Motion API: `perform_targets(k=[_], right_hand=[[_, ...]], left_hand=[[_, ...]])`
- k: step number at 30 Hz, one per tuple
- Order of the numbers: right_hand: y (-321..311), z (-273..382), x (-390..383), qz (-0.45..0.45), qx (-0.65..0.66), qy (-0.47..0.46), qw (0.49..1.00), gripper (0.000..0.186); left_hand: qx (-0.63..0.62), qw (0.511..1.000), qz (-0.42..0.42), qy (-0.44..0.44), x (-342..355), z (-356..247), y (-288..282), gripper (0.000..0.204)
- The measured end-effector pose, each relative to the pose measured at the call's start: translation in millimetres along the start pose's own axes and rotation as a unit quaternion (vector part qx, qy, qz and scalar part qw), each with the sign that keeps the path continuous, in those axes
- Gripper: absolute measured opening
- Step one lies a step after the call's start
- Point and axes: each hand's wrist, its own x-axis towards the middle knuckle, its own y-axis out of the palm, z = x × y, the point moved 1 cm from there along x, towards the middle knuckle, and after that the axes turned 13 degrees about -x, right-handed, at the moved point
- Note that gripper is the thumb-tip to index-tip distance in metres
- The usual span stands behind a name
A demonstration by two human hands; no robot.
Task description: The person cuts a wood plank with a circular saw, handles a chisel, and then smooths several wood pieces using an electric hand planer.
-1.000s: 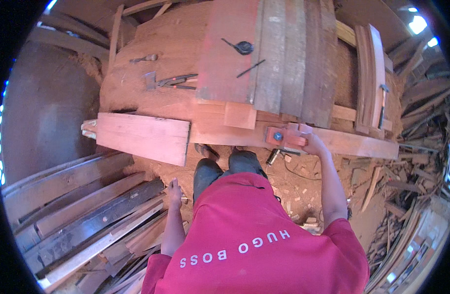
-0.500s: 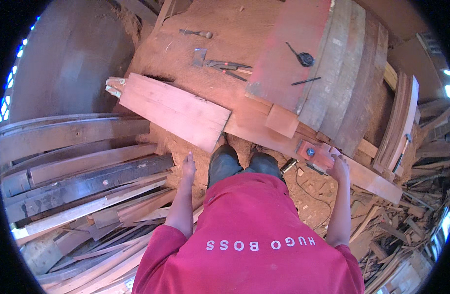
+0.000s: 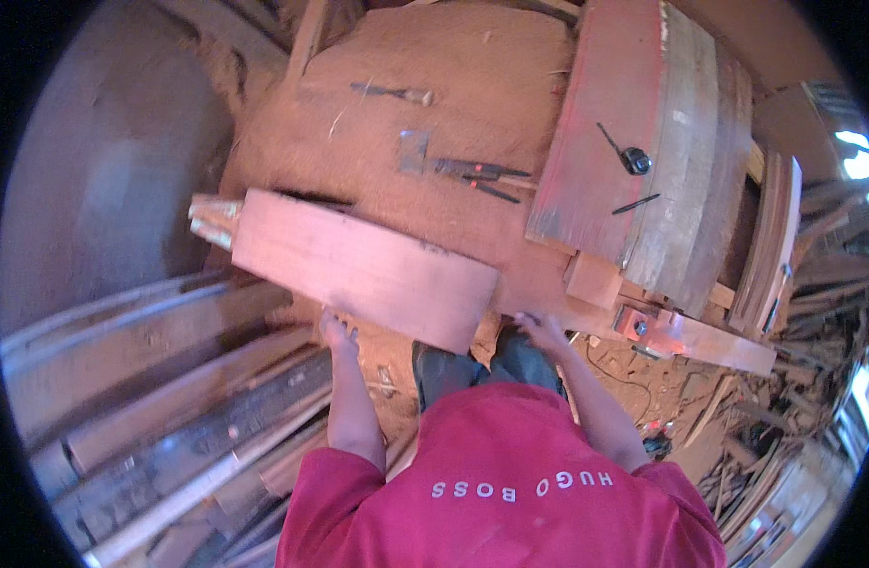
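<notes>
A broad pinkish wooden board [image 3: 363,270] lies at a slant in front of me. My left hand [image 3: 340,333] is at its near edge, left of the middle, fingers spread; I cannot tell whether it touches the wood. Just off the board's right end, my right hand [image 3: 542,333] reaches forward over my knee with its fingers stretched out, holding nothing. Farther right, a red boxy tool [image 3: 650,331] with a dark round knob rests on a long narrow plank [image 3: 728,348], apart from both hands.
Beyond the board lie pincers [image 3: 477,172], a flat metal blade [image 3: 413,151] and a brush-like tool [image 3: 394,93]. A black tape measure [image 3: 635,161] and a dark pencil-like stick [image 3: 635,204] sit on wide boards. Stacked timber [image 3: 169,350] fills the left; scrap wood [image 3: 785,426] the right.
My right hand has let go of the red tool and moved left to near the board's end. The left hand has moved slightly left, its fingers now spread. The view has shifted.
</notes>
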Motion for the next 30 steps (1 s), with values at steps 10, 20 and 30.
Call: perform_targets(k=[10,20,30], right_hand=[[106.3,59.9,71.7,-0.210,0.118,0.179,0.954,0.071],[44.8,153.7,24.5,-0.368,0.185,0.066,0.909,0.055],[-134.2,66.4,-39.8,-0.517,0.194,-0.004,0.834,0.053]], left_hand=[[-0.067,0.991,0.075,-0.090,64.4,-25.5,33.3,0.083],[-0.093,0.981,0.172,0.022,-25.1,-63.1,111.8,0.089],[-0.119,0.943,0.310,-0.024,-176.5,5.4,283.2,0.083]])
